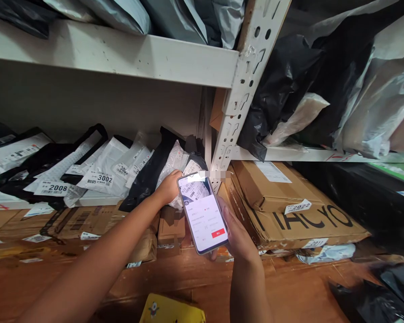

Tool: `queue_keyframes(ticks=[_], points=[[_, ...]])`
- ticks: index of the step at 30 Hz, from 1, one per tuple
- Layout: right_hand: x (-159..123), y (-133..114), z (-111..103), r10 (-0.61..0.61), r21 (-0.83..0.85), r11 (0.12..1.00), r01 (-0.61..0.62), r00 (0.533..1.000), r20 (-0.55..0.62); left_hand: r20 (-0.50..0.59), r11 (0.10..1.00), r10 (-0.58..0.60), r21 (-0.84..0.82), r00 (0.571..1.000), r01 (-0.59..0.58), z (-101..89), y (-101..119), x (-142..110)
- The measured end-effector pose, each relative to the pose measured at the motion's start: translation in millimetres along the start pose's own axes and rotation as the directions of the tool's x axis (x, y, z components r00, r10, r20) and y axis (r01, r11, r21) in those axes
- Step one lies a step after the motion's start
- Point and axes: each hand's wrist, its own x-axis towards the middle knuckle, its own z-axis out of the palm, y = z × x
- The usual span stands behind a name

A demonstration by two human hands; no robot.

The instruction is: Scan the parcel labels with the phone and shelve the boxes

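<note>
Right hand [234, 231] holds smartphone [205, 220] upright-ish, screen toward the camera, thumb along its right edge, other fingers mostly hidden behind it. Phone is in front of the shelf post [237, 103], over the lower shelf's edge; screen shows a label view on top, white panel and red button below. Left hand [171, 188] at pale plastic parcel [173, 162], just beside phone's upper left edge; fingers curled, tips hidden, can't tell if pinching. White barcode label [194, 168] behind phone top, partly covered. Black poly mailer [155, 168] left of the pale parcel, then white mailer [108, 163] tagged 3002, tag 2008 [55, 188] further left. Cardboard boxes [67, 224] under that shelf. Right of post: large carton [289, 224] with black lettering, tag 2022 [298, 207] on top; black bags [283, 72] on shelf above. Yellow item [171, 310] at bottom, on brown floor [202, 280].
</note>
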Motion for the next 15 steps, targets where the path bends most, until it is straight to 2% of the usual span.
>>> queue_keyframes(ticks=[6, 9, 13, 15], points=[[-1.1, -7.0, 5.2, -0.006, 0.027, 1.0, 0.006, 1.0, 0.0, -0.005, 1.0, -0.014, 0.0, 1.0, 0.014, -0.3, 4.0, 1.0], [-3.9, -8.5, 5.8, -0.014, 0.046, 0.999, 0.012, 0.999, 0.04, -0.017, 0.999, -0.023, -0.033, 1.0, 0.023, -0.1, 8.5, -0.8], [-8.0, -0.2, 7.9, -0.051, 0.02, 0.999, 0.049, 0.99, 0.132, -0.039, 0.994, -0.058, -0.098, 0.998, 0.054, 2.8, 11.8, -4.9], [-9.0, 6.8, 11.7, -0.076, 0.03, 0.997, 0.072, 0.99, 0.122, -0.039, 0.99, -0.075, -0.12, 0.996, 0.07, 4.5, 11.4, -6.0]])
